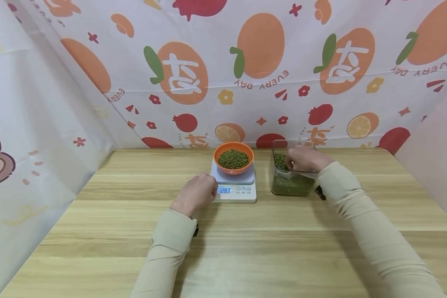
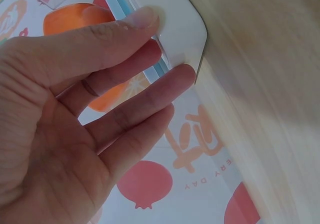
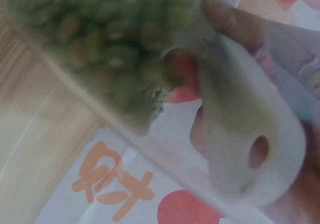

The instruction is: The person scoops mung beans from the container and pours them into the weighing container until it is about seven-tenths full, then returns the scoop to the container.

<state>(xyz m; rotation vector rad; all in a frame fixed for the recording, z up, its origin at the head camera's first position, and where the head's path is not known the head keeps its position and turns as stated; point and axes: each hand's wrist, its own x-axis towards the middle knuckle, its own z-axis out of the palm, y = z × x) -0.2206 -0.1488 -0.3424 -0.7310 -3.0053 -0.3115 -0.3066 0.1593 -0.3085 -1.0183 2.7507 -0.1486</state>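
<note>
An orange bowl of green mung beans sits on a white kitchen scale, whose display reads 128.3. At the scale's left front corner is my left hand; in the left wrist view its thumb and relaxed, extended fingers rest at the edge. My right hand reaches into a clear container holding more mung beans. Through the container wall, the right wrist view shows that hand gripping a white spoon by its broad handle with a hole. The spoon's bowl end is hidden.
A wooden table carries everything. Behind it hangs a white fruit-print cloth, close to the container and the scale. Another pale cloth hangs along the left side.
</note>
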